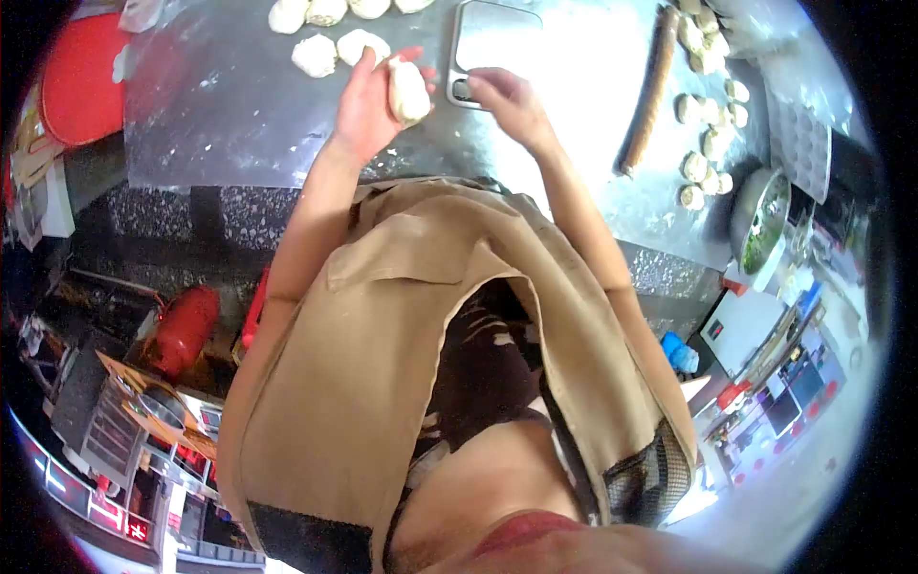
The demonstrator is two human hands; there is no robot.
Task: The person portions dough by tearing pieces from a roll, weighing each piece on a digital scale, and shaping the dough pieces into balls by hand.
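My left hand (361, 113) is palm up, its fingers curled round a pale piece of dough (410, 93). Just beyond it, more dough pieces (314, 56) lie in a group on the metal worktop. To the right, my right hand (516, 107) reaches the front of a kitchen scale (499, 40), fingertips at its round display or button. That hand holds nothing that I can see, and its fingers are partly stretched out. The plate of the scale carries nothing.
A long wooden rolling pin (652, 91) lies on the right of the worktop (229, 115). Past it are several small dough pieces (715, 143), a metal bowl with greens (762, 220) and a white moulded tray (801, 151). A red round lid or board (81, 81) is at far left.
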